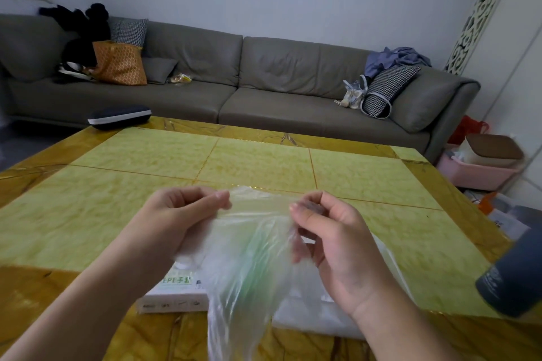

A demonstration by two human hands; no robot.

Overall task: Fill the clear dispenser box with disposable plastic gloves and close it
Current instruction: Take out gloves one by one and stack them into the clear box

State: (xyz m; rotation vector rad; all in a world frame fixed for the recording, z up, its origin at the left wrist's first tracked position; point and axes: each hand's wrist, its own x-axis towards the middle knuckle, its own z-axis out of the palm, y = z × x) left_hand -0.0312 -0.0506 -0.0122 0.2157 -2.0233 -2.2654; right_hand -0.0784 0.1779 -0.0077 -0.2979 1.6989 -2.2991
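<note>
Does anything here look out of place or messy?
Nothing on the table looks spilled or broken. The oddest thing is a dark case hanging over the table's far left edge. Both hands pinch a thin plastic bag.
</note>
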